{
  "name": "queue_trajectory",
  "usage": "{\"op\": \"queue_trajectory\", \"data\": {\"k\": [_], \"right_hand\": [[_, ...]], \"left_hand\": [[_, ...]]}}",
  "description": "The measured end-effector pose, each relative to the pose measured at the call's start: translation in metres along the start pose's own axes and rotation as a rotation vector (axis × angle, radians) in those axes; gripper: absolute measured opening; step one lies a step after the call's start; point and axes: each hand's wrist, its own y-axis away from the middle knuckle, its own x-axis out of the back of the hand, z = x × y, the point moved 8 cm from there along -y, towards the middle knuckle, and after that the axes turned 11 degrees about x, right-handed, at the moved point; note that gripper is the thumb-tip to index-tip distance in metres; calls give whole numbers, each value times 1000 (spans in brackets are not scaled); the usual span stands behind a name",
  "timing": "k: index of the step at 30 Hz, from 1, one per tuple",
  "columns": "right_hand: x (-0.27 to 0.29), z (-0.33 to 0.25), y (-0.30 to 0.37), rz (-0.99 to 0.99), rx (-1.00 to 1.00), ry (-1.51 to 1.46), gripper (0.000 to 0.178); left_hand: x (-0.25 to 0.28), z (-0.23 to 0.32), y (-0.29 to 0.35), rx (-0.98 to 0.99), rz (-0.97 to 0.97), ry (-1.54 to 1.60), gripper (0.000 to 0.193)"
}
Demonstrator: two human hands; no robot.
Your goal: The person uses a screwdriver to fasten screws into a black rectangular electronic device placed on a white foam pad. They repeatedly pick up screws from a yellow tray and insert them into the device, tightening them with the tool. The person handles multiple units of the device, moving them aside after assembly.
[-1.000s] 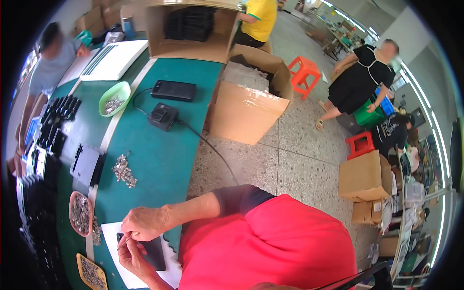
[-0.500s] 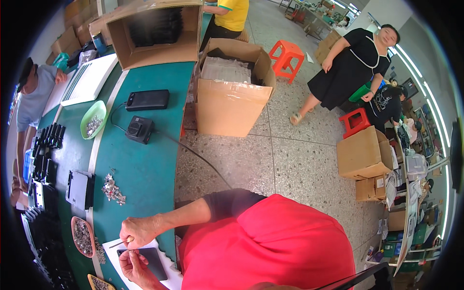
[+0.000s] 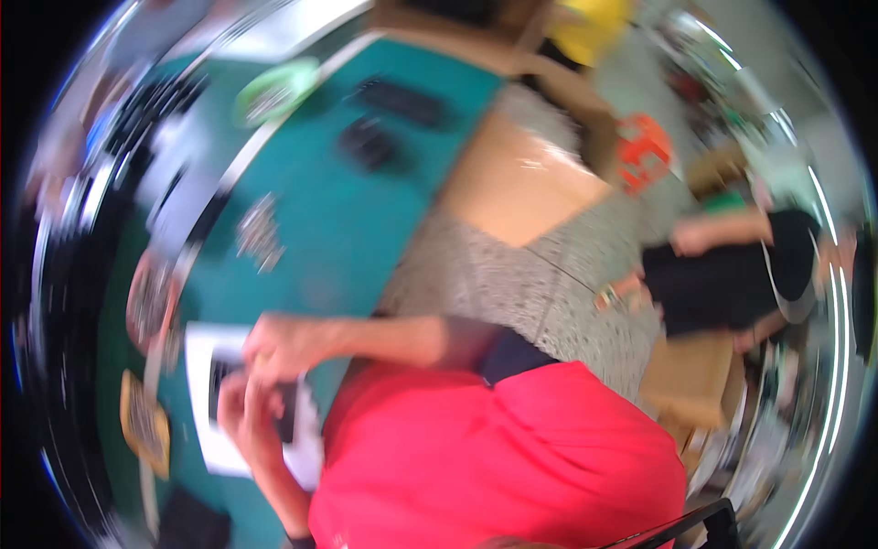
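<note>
hands (image 3: 282, 348) still above dark panel (image 3: 289, 424); yellow tray (image 3: 144, 425) now shows whole

My camera is on my head, the left one of two, and it looks down. It is near my hands (image 3: 282, 348), which are at eight o'clock. My red shirt (image 3: 494, 457) is at six o'clock, very close. The bench (image 3: 338, 238) spreads from nine to eleven o'clock. The floor (image 3: 581, 316) is farther down, at three o'clock. The view is wide, round and blurry.
</note>
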Motion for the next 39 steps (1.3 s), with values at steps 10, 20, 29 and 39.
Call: {"op": "queue_trajectory", "data": {"k": [10, 20, 29, 39], "right_hand": [[-8, 8, -27, -2, -253, 230, 18], [4, 33, -68, -24, -179, 462, 23], [-5, 27, -69, -19, -158, 617, 22], [-27, 5, -70, 15, -150, 946, 16]], "left_hand": [[54, 32, 48, -485, 720, -1129, 46], [48, 7, 23, -409, 552, -1095, 79], [48, 11, 23, -381, 548, -1034, 80], [49, 15, 25, -428, 570, -991, 78]]}}
